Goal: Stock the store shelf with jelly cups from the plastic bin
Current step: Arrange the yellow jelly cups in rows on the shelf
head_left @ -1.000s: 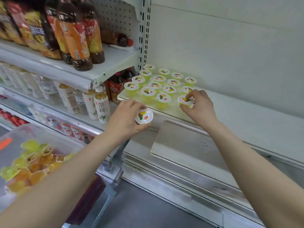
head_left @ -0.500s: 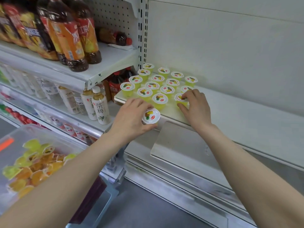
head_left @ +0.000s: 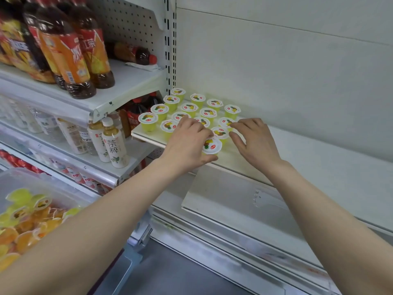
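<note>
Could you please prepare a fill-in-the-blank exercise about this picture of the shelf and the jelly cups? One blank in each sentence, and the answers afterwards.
1. The left hand grips one jelly cup at the ____ edge of the shelf.
2. The cups standing in rows all have their lids facing ____.
3. The plastic bin with loose cups is at the lower ____ of the view.
Missing words: front; up; left.
</note>
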